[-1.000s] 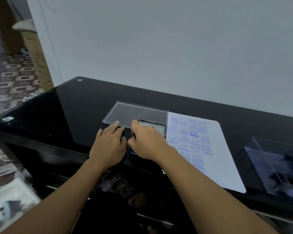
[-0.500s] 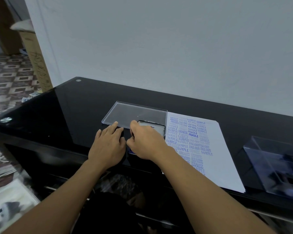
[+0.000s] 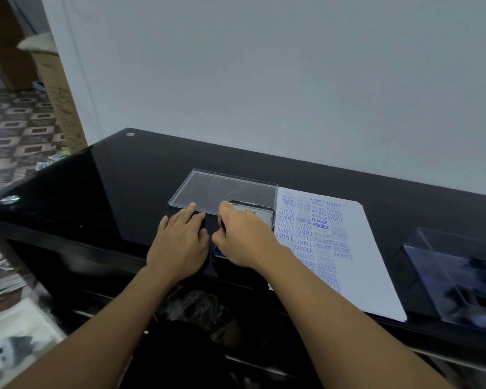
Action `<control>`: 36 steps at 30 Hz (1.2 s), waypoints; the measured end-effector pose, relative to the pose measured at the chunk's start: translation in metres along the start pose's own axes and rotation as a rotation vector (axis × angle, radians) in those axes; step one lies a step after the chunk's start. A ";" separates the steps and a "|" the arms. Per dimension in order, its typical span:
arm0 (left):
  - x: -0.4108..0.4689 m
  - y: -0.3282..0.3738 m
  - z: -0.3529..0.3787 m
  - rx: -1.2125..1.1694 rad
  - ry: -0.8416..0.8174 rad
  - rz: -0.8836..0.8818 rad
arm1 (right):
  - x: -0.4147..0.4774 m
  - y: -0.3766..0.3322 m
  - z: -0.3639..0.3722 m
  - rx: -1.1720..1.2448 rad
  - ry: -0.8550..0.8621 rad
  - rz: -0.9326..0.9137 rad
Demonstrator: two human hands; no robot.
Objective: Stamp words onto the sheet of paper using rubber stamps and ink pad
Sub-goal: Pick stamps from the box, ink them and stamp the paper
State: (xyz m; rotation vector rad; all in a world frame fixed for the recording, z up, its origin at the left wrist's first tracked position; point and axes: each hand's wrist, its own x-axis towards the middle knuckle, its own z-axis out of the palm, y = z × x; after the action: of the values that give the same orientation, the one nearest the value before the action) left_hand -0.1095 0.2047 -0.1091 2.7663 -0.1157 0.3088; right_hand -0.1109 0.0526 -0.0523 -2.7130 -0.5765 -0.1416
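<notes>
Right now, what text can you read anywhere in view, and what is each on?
"SAMPLE": sheet of paper, stamped repeatedly.
"AMENDED": same sheet.
"AIR MAIL": same sheet.
"FAX OUT": same sheet.
"FRAGILE": same sheet.
"EXPRESS": same sheet.
Ink pad tin: small print, too blurred to read.
Cardboard box: markings unreadable.

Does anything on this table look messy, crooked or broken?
Only the paper: its blue stamped words crowd together and overlap, some bold and others faint, in uneven columns. Nothing looks spilled or broken.
</notes>
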 end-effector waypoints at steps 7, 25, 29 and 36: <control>0.000 0.000 0.000 0.008 -0.004 0.002 | -0.002 -0.001 -0.002 0.009 0.003 0.004; -0.001 0.001 -0.003 -0.003 -0.014 -0.003 | -0.004 -0.002 -0.001 0.026 0.023 0.020; -0.001 0.003 -0.006 -0.017 -0.030 -0.013 | -0.003 -0.004 -0.002 0.007 0.023 0.017; -0.002 0.007 -0.012 -0.052 -0.027 -0.027 | -0.005 0.000 -0.007 0.062 -0.027 0.052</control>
State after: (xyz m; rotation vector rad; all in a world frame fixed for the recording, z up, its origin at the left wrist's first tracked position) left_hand -0.1146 0.2020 -0.0965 2.7188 -0.0918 0.2577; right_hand -0.1157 0.0483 -0.0467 -2.6708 -0.5092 -0.0720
